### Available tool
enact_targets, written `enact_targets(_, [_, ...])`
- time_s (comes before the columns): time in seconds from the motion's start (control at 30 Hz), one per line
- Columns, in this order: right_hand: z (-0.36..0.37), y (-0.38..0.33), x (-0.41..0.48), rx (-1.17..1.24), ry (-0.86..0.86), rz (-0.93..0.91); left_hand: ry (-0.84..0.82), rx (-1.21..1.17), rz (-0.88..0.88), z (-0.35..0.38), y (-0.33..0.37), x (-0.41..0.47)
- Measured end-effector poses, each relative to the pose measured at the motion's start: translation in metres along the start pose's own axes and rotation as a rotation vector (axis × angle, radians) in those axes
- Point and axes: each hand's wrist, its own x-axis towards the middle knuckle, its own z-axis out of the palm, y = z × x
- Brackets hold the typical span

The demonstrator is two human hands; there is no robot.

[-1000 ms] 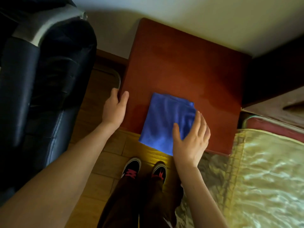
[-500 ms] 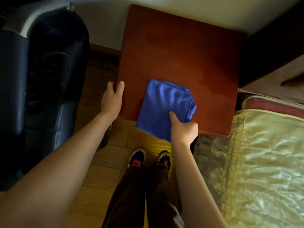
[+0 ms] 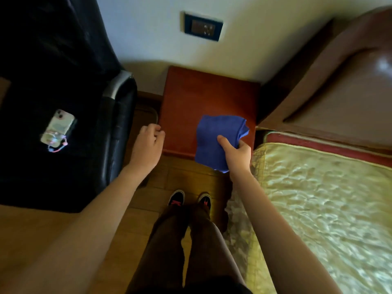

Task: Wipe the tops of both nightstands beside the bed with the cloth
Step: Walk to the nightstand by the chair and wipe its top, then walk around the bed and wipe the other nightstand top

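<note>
- Bed (image 3: 318, 198): close right of the grip.
- Chair (image 3: 53, 81): well left of it.
- Nightstand (image 3: 201, 96): beyond and below the grip, against the wall.
- Cloth (image 3: 212, 136): bunched and pinched by the right hand (image 3: 238, 154), thumb on top, fingers beneath. It drapes past the nightstand's front edge.
- Left hand (image 3: 148, 144): left of the grip, loosely curled, holding nothing.
- Step, judged: done with this top. Next calls for carrying the cloth round the bed to the other nightstand, unseen here.
</note>
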Motion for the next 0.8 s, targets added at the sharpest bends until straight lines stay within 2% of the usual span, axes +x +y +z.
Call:
enact_targets(0.13, [-0.059,-0.043,-0.073,-0.019,-0.001,-0.093,-0.043,-0.059,0.131,-0.051,0.065,-0.077])
enact_targets(0.27, [-0.116,-0.047,-0.136,-0.061,0.013,-0.149,-0.126,-0.096,0.167,-0.076,0.084,-0.146])
enact_targets(0.37, [-0.152,-0.024,-0.166,-0.091,0.032,-0.146,-0.206,-0.12,0.07,-0.071,0.065,-0.184])
enact_targets(0.47, [-0.176,0.003,-0.185,-0.14,0.122,-0.106,-0.238,-0.09,-0.044,-0.063,0.043,-0.212])
enact_targets(0.53, [-0.188,0.019,-0.191,-0.16,0.187,-0.036,-0.242,-0.121,-0.112,-0.059,0.034,-0.224])
enact_targets(0.63, [-0.2,0.031,-0.197,-0.048,0.229,0.074,-0.301,-0.128,-0.133,-0.053,0.036,-0.222])
enact_targets(0.8, [-0.21,0.023,-0.205,0.11,0.318,0.087,-0.42,-0.098,0.072,-0.054,0.08,-0.179])
